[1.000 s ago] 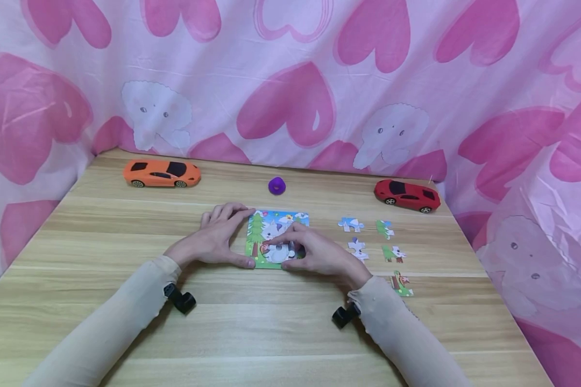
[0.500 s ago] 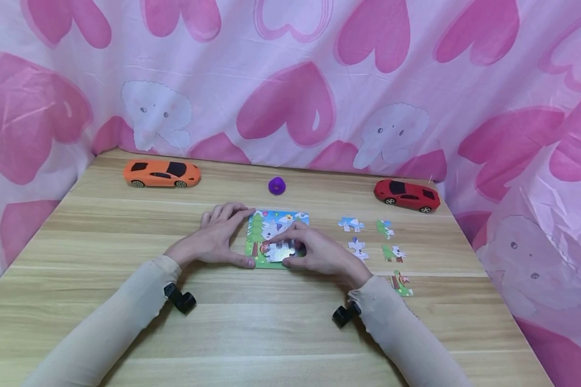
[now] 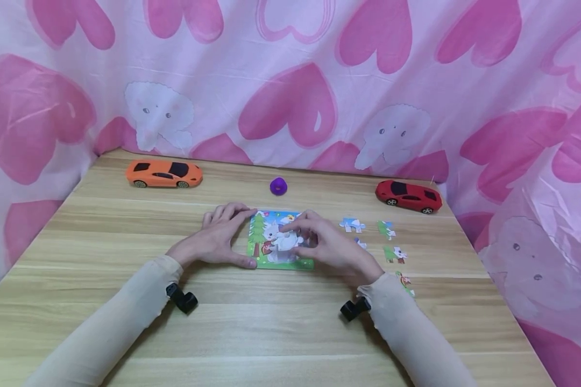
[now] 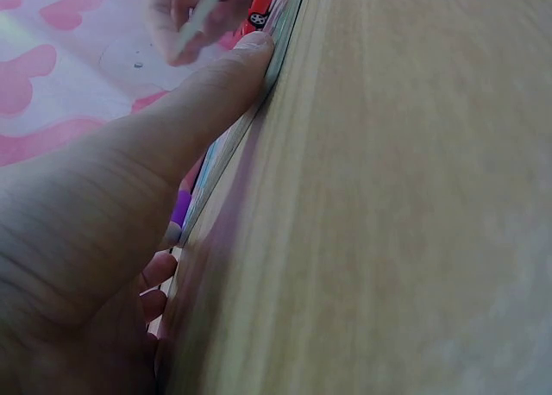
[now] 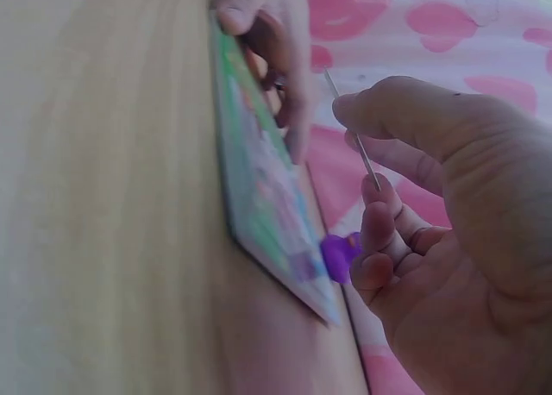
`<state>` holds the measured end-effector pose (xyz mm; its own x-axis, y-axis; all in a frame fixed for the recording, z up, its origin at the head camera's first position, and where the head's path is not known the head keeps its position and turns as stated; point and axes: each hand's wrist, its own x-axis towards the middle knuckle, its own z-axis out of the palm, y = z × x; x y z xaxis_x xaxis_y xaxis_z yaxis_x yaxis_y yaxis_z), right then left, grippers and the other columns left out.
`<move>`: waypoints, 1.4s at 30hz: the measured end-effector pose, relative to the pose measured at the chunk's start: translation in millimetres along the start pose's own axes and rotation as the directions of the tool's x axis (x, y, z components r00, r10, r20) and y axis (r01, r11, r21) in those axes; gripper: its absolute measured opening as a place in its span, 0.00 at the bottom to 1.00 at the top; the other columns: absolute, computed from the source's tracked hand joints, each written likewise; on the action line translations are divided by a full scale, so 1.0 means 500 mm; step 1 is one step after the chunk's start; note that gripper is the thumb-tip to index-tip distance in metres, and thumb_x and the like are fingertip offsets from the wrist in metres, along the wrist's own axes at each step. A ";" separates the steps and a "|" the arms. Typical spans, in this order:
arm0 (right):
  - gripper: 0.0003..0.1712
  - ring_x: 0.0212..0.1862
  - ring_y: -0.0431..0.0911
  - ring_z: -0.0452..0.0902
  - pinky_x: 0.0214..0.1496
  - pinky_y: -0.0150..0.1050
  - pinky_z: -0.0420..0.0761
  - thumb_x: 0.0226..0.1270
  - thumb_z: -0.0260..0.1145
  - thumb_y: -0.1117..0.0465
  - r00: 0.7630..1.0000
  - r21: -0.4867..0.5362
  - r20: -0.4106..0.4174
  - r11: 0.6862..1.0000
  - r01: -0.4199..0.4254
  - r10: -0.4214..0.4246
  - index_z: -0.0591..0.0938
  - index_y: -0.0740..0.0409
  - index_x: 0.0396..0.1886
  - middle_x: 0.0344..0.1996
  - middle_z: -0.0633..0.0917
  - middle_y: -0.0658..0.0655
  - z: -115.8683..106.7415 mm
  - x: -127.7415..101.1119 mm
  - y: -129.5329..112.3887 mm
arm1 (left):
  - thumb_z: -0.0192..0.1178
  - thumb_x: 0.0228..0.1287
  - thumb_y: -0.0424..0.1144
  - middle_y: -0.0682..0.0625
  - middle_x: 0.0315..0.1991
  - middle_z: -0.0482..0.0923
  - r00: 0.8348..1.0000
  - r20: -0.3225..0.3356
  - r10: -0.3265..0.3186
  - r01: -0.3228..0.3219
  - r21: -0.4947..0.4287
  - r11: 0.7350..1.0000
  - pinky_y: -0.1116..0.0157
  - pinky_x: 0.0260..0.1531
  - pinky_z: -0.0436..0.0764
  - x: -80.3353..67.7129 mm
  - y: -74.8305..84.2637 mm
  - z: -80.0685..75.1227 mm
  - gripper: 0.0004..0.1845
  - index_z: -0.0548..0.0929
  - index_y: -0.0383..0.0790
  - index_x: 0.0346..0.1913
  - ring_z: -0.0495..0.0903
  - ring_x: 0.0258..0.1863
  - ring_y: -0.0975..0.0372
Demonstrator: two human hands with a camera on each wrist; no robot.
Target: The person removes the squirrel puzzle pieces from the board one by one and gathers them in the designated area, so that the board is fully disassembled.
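A square jigsaw puzzle board (image 3: 259,234) with a white cartoon animal and a green tree lies flat on the table. My left hand (image 3: 215,239) holds its left side, the thumb at the near corner and a finger at the far corner. Over the board's right half, my right hand (image 3: 328,244) pinches a white puzzle piece (image 3: 288,241) between thumb and fingers. In the right wrist view, this thin piece (image 5: 362,149) is edge-on and clear of the board. The part of the board under my right hand is hidden.
Several loose puzzle pieces (image 3: 352,224) lie to the right, some partly covered by my right hand and sleeve. Along the back stand an orange toy car (image 3: 164,173), a small purple object (image 3: 278,186) and a red toy car (image 3: 409,196). A pink heart-print curtain (image 3: 288,105) hangs behind the table.
My right hand has lifted and shifted slightly right with the puzzle piece, which was lower over the board before. My left hand stays at the board's left side.
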<state>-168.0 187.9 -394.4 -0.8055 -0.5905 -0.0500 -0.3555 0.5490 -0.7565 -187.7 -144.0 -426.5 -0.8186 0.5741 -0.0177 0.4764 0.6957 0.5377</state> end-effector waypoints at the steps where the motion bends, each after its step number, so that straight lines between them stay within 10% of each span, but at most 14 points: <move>1: 0.27 0.49 0.51 0.75 0.49 0.45 0.80 0.76 0.79 0.52 1.000 0.003 -0.011 1.000 0.005 -0.005 0.86 0.25 0.69 0.52 0.79 0.48 -0.006 -0.002 -0.001 | 0.82 0.47 0.76 0.41 0.85 0.56 1.000 -0.001 0.001 -0.001 -0.002 1.000 0.40 0.69 0.59 0.000 0.001 0.000 0.72 0.60 0.46 0.90 0.56 0.79 0.42; 42: 0.29 0.41 0.52 0.70 0.38 0.40 0.73 0.74 0.78 0.66 0.957 -0.114 -0.267 0.990 0.085 -0.113 0.86 0.45 0.72 0.44 0.76 0.54 -0.162 -0.178 0.048 | 0.81 0.48 0.77 0.39 0.85 0.55 1.000 0.006 -0.002 0.002 -0.014 1.000 0.37 0.71 0.58 -0.001 -0.002 -0.002 0.72 0.60 0.46 0.90 0.55 0.80 0.40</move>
<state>-143.0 301.7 -355.1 -0.8574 -0.4692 0.2114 -0.4742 0.5610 -0.6785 -188.1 -145.4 -426.2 -0.8173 0.5758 -0.0238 0.4706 0.6906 0.5493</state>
